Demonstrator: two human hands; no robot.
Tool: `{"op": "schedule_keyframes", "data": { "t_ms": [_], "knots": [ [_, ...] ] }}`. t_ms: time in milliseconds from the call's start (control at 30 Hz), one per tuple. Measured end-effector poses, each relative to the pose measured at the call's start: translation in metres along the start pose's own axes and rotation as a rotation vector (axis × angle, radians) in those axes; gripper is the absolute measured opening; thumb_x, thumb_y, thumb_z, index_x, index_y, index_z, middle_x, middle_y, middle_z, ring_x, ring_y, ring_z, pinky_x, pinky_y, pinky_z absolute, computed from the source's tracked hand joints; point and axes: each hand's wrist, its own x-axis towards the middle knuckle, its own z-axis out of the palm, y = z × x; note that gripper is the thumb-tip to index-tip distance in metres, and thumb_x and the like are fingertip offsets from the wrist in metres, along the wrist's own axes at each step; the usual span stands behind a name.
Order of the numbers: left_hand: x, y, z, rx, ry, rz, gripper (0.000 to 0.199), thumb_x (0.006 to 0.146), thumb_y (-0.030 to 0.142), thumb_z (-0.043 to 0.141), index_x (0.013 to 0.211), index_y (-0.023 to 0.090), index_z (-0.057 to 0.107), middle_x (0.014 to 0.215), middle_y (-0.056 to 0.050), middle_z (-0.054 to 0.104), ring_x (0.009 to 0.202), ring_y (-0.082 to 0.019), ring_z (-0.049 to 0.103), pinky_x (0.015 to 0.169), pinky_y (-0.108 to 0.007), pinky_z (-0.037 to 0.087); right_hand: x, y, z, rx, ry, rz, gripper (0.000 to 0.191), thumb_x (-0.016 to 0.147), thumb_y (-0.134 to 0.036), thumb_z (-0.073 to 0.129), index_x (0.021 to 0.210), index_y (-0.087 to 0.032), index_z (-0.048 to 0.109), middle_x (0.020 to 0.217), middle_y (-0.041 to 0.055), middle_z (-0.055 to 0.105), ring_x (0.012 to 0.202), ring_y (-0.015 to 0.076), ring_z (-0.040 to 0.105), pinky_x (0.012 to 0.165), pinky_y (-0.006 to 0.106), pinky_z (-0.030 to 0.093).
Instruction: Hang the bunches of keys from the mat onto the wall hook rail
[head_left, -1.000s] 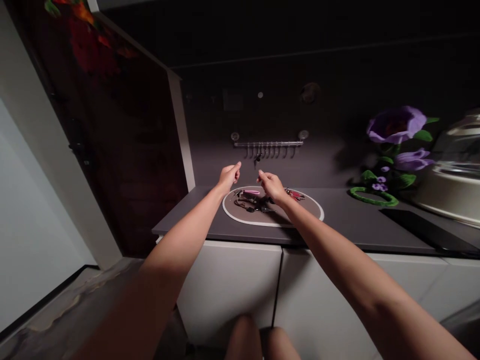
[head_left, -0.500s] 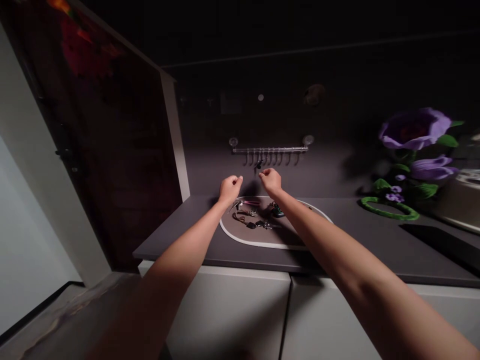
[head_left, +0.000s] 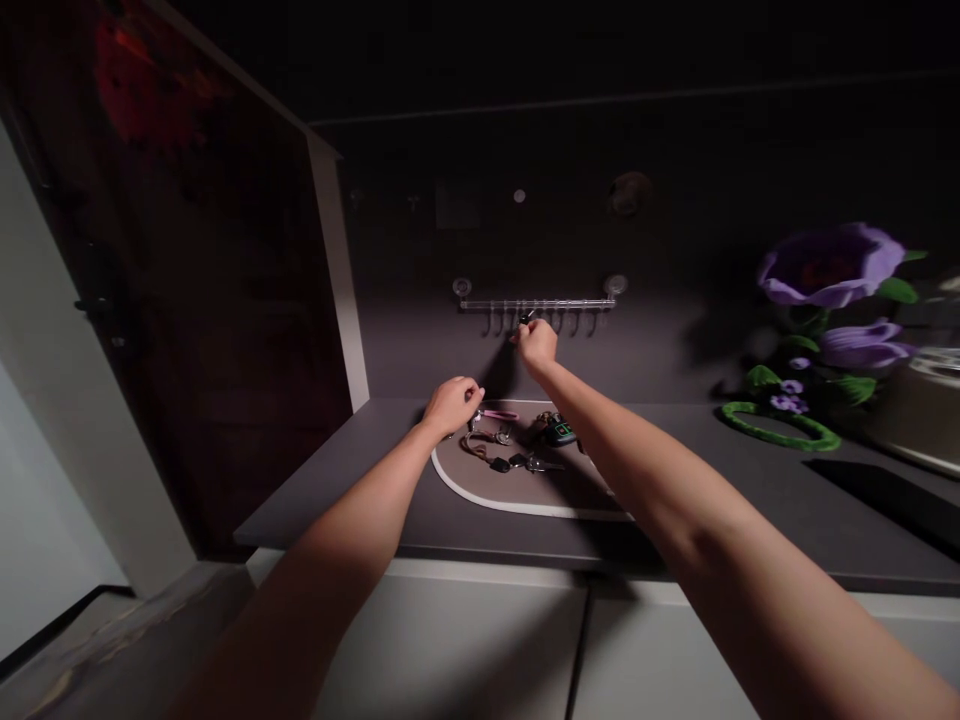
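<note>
My right hand (head_left: 537, 345) is raised to the clear hook rail (head_left: 555, 303) on the wall, its fingers closed at a small dark key (head_left: 525, 318) by one of the hooks. The fingers cover part of that key. Lower down, over the left edge of the white-rimmed mat (head_left: 517, 500), my left hand (head_left: 452, 403) has its fingers curled together; whether anything is in them I cannot make out. Close by it lie a pink strap (head_left: 500, 414) and a brown cord loop (head_left: 472, 447). Black-headed keys (head_left: 517, 462) and a dark green-marked fob (head_left: 559, 432) rest on the mat.
The mat lies on a dark counter (head_left: 322, 470) above pale cabinet doors (head_left: 465, 640). At the right stand purple craft flowers (head_left: 832, 265) with a green ring base (head_left: 780, 437), beside a beige-shaded object (head_left: 926, 410). A dark door (head_left: 225, 350) is on the left.
My right hand has moved up to the dark key at the hook rail, which hung apart from it before. My left hand has dropped slightly toward the mat, and the view has shifted a little.
</note>
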Motion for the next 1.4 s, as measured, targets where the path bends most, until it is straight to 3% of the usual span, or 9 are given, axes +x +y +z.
{"op": "schedule_keyframes", "data": {
  "t_ms": [100,267,500,633,700,767,900,1100,1400],
  "knots": [
    [0.000,-0.002,0.001,0.006,-0.025,-0.010,0.025,0.081,0.033,0.044,0.076,0.019,0.063,0.078,-0.006,0.062,0.070,-0.016,0.053,0.065,-0.026,0.037,0.011,-0.021,-0.008,0.082,0.096,0.023,0.020,0.083,-0.028,0.041,0.089,-0.016,0.055,0.073,0.0075,0.065,0.061,0.0147,0.057,0.065,0.027,0.042],
    [-0.001,-0.007,0.001,-0.020,-0.028,0.011,0.022,0.079,0.031,0.046,0.079,0.019,0.064,0.079,-0.006,0.063,0.071,-0.016,0.054,0.064,-0.026,0.038,0.019,-0.050,-0.030,0.195,0.068,-0.172,0.019,0.082,-0.030,0.045,0.083,-0.014,0.055,0.066,0.0032,0.061,0.061,0.0115,0.054,0.062,0.023,0.041],
    [0.000,-0.006,0.001,-0.197,-0.003,-0.083,0.019,0.076,0.028,0.048,0.081,0.017,0.062,0.076,-0.004,0.063,0.070,-0.013,0.054,0.067,-0.024,0.040,-0.027,-0.025,-0.070,0.087,-0.454,-0.189,0.026,0.082,-0.034,0.048,0.067,-0.013,0.054,0.054,-0.0001,0.054,0.044,0.0057,0.041,0.046,0.018,0.033],
    [-0.002,0.000,-0.001,-0.495,-0.008,-0.177,0.023,0.072,0.026,0.055,0.092,0.016,0.057,0.073,0.000,0.057,0.065,-0.010,0.051,0.065,-0.022,0.041,-0.054,-0.005,-0.084,-0.201,-0.541,-0.204,0.020,0.075,-0.031,0.059,0.067,-0.013,0.058,0.065,0.0022,0.060,0.058,0.0085,0.049,0.057,0.020,0.035],
    [-0.005,0.006,-0.007,-0.699,-0.084,-0.192,0.029,0.068,0.026,0.061,0.094,0.016,0.054,0.072,0.002,0.054,0.062,-0.008,0.049,0.062,-0.021,0.040,-0.062,0.000,-0.090,-0.197,-0.628,-0.200,0.021,0.071,-0.033,0.063,0.068,-0.013,0.058,0.065,0.0010,0.058,0.058,0.0083,0.047,0.058,0.021,0.034],
    [-0.009,0.012,-0.016,-0.896,-0.220,-0.195,0.029,0.065,0.030,0.067,0.085,0.016,0.052,0.067,0.003,0.051,0.057,-0.006,0.047,0.057,-0.019,0.038,-0.068,0.001,-0.094,-0.068,-0.840,-0.144,0.030,0.071,-0.043,0.062,0.067,-0.013,0.056,0.058,-0.0015,0.053,0.052,0.0068,0.042,0.053,0.020,0.033],
    [-0.013,0.019,-0.031,-1.233,-0.515,-0.205,0.048,0.070,0.055,0.058,0.051,0.016,0.037,0.045,0.005,0.034,0.042,-0.004,0.034,0.046,-0.020,0.033,-0.078,0.008,-0.096,0.427,-1.167,0.120,0.061,0.072,-0.073,0.034,0.047,-0.017,0.037,0.041,-0.0060,0.028,0.039,0.0047,0.023,0.040,0.020,0.022],
    [-0.014,0.008,-0.026,-1.469,-0.684,-0.335,0.066,0.070,0.075,0.027,0.038,0.018,0.021,0.034,0.005,0.017,0.031,-0.004,0.020,0.034,-0.020,0.017,-0.100,0.040,-0.087,1.046,-1.103,0.330,0.066,0.069,-0.079,0.010,0.042,-0.019,0.014,0.039,-0.0055,0.015,0.037,0.0048,0.016,0.035,0.018,0.017],
    [-0.016,0.006,-0.024,-1.522,-0.671,-0.403,0.066,0.072,0.074,0.026,0.037,0.018,0.021,0.032,0.005,0.016,0.028,-0.004,0.019,0.032,-0.018,0.014,-0.111,0.046,-0.086,1.081,-1.036,0.402,0.064,0.070,-0.078,0.013,0.044,-0.020,0.013,0.038,-0.0055,0.017,0.036,0.0050,0.017,0.034,0.018,0.019]
  ]
}}
